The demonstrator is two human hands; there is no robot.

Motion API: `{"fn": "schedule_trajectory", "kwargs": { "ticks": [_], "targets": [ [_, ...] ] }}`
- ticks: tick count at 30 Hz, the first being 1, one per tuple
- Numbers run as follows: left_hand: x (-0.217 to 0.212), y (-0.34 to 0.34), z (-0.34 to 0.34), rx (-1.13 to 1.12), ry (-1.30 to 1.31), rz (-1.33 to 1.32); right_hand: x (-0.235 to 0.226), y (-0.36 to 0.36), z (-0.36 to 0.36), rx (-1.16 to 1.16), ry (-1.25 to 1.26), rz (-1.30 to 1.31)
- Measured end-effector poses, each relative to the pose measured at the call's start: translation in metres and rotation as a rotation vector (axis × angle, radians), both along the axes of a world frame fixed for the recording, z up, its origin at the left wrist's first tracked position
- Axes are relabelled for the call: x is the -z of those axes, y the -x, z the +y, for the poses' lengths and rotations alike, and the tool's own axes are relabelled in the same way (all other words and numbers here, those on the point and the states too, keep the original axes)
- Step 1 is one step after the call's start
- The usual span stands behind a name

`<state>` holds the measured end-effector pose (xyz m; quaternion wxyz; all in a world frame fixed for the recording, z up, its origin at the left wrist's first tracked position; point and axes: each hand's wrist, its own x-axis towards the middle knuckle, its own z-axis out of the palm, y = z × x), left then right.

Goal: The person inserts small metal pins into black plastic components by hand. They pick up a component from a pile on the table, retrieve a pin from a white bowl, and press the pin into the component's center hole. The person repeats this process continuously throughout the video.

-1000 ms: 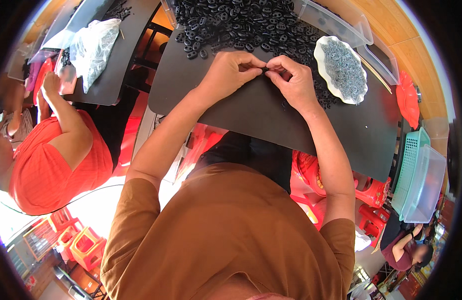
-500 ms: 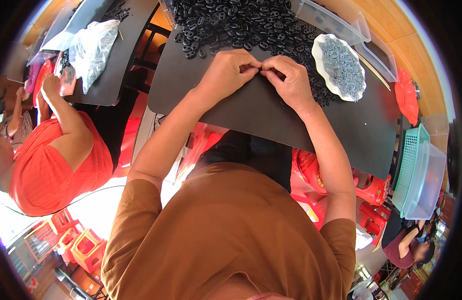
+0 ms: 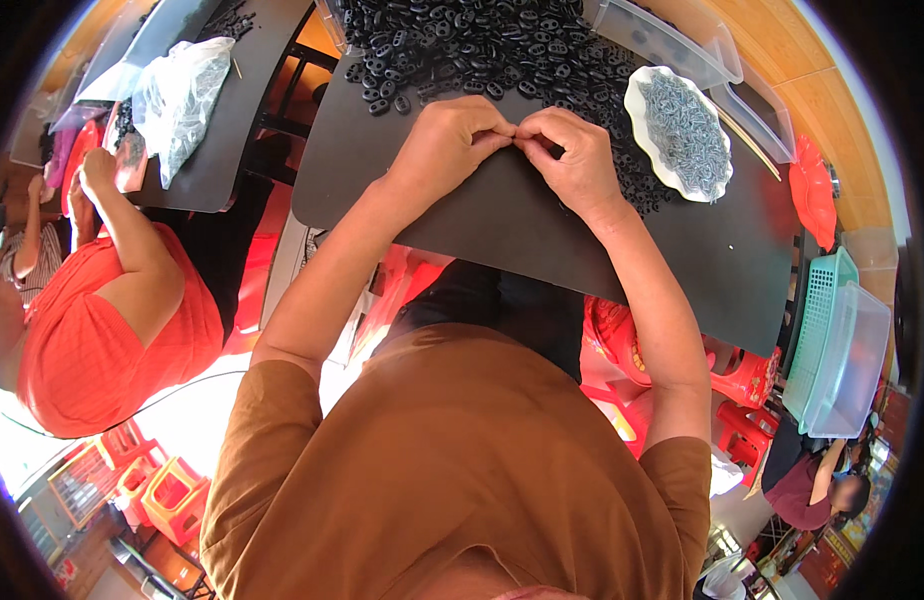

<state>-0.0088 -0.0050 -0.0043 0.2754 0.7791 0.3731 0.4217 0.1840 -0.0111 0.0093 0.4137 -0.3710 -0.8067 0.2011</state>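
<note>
Hands meet tip to tip above the near part of the dark table, the left hand and right hand each closed in a thumb-and-forefinger pinch. They appear to share one small piece, though the fingertips cover it and I cannot tell its shape — a pinch like this suits something so little, letting both sides steady it. Just beyond them lies the heap of black oval pieces, probably kept there so that the tabletop nearest the body serves as working room. Smaller black parts lie just beside the right hand, seemingly for a short reach. Further right, a white scalloped plate gathers pale slender bits — its raised rim likely stops them scattering — with a clear plastic tray behind.
</note>
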Motion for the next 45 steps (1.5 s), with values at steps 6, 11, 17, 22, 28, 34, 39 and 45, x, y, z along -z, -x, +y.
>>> {"fn": "schedule_trajectory", "kwargs": {
  "ticks": [6,11,17,22,28,34,39,45],
  "targets": [
    [-0.0007,0.0003,0.002,-0.018,-0.032,0.034,0.0027,0.0009,0.0038,0.011,0.043,-0.001],
    [-0.0012,0.0,0.0025,-0.021,-0.017,0.041,0.0016,-0.0006,0.0043,-0.008,0.029,-0.015],
    [-0.0044,0.0015,0.0042,0.01,0.021,0.061,0.0017,0.0001,0.0049,-0.002,0.11,0.035],
    [-0.0025,0.0036,0.0074,0.031,0.052,0.066,0.003,-0.0013,0.0076,-0.006,0.141,0.024],
    [-0.0039,0.0031,0.0065,0.035,0.007,0.082,0.0056,-0.0014,0.0091,-0.02,0.105,0.013],
    [-0.0002,0.0019,0.0073,0.039,-0.03,0.071,0.0048,-0.0005,0.007,-0.007,0.105,0.005],
    [-0.0018,0.0008,0.0078,0.043,-0.01,0.091,0.0058,-0.0007,0.0079,0.005,0.062,-0.011],
    [-0.0012,0.0026,0.0091,0.035,0.059,0.052,0.0054,0.001,0.0061,0.027,0.151,0.012]
  ]
}}
